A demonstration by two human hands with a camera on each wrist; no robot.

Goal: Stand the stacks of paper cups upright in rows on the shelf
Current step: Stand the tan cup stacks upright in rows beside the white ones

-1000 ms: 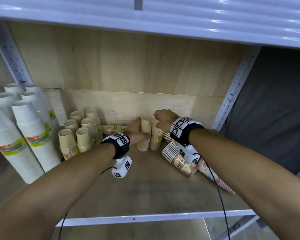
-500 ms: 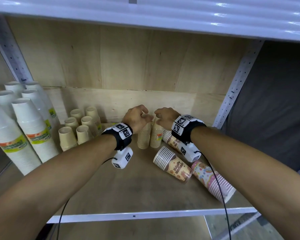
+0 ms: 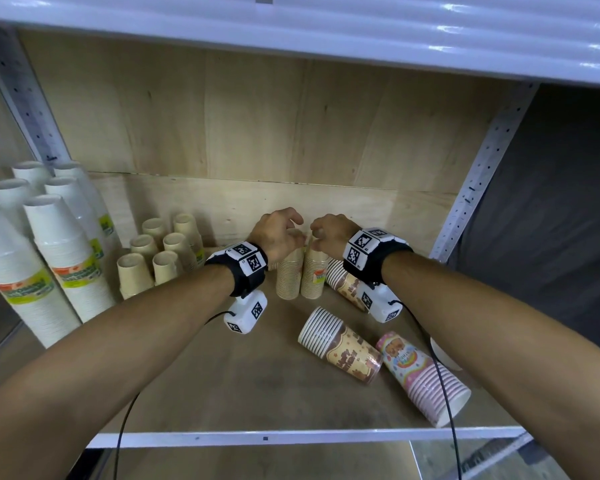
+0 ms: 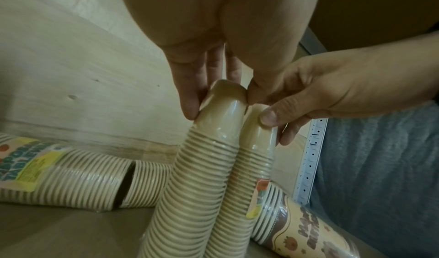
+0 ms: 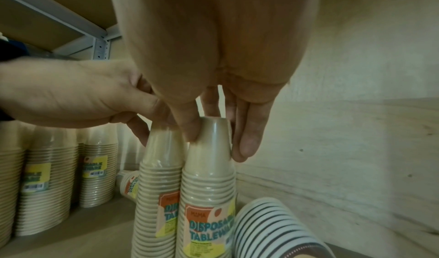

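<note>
Two tan paper cup stacks stand upright side by side near the back of the wooden shelf (image 3: 243, 382). My left hand (image 4: 221, 96) pinches the top of the left tan stack (image 3: 289, 277) (image 4: 190, 187) with its fingertips. My right hand (image 5: 217, 141) grips the top of the right tan stack (image 3: 314, 277) (image 5: 209, 196), thumb on one side and fingers on the other. The two hands (image 3: 284, 230) (image 3: 326, 233) almost touch above the stacks. A third tan stack (image 4: 71, 177) lies on its side along the back wall, to the left of the pair.
Upright tan stacks (image 3: 163, 251) stand in rows at the left, with tall white stacks (image 3: 49, 258) beyond them. Printed stacks lie on their sides at the right: a brown one (image 3: 343, 351), a pink one (image 3: 426, 382), and a third (image 3: 343, 282) under my right wrist.
My left hand has moved from the side of the left tan stack up onto its top. My right hand stays on the right stack's top.
</note>
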